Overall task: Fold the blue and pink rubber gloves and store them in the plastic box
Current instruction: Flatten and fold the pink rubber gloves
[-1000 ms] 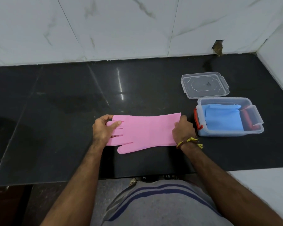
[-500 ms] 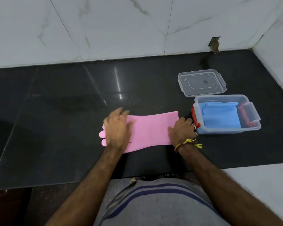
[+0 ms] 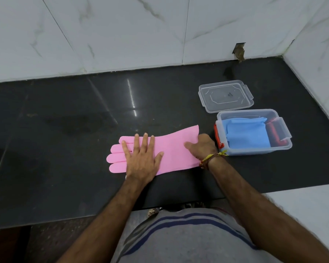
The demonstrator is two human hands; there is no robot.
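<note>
A pink rubber glove (image 3: 174, 149) lies flat on the black counter, fingers pointing left, cuff to the right. My left hand (image 3: 142, 158) rests flat on its palm area with fingers spread. My right hand (image 3: 202, 147) presses on the cuff end, fingers curled at the edge. Just right of the cuff stands the clear plastic box (image 3: 281, 147) with red latches. A folded blue glove (image 3: 247, 133) lies inside it.
The box's clear lid (image 3: 225, 95) lies on the counter behind the box. White marble walls close the back and right side. A white ledge (image 3: 302, 205) adjoins the counter's front right edge.
My left hand let go of the glove's fingers and moved right, flattening onto the palm area. The thumb of the glove is now tucked under. My right hand stayed at the cuff.
</note>
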